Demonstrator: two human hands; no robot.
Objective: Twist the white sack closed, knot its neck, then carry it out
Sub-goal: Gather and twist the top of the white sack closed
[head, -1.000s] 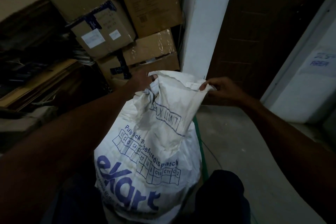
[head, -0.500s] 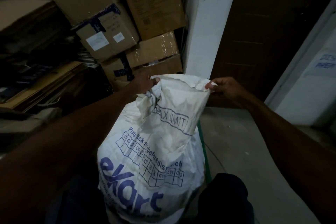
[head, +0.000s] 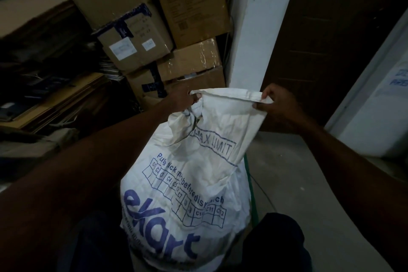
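Observation:
A full white sack [head: 192,183] with blue printed lettering stands upright on the floor between my legs. Its mouth is pulled flat and wide at the top. My left hand [head: 183,100] grips the bunched left corner of the mouth. My right hand [head: 273,104] pinches the hemmed right corner between thumb and fingers. The neck below the hem is creased and slack, with no twist or knot visible.
Stacked cardboard boxes [head: 159,35] rise behind the sack to the left, beside flattened cardboard [head: 50,99]. A white pillar [head: 256,28] stands just behind the sack. A dark wooden door [head: 335,35] is to the right, above bare grey floor [head: 309,194].
My right hand has pulled the right corner of the mouth outward and slightly up, stretching the top hem flatter. My left hand keeps its grip on the left corner.

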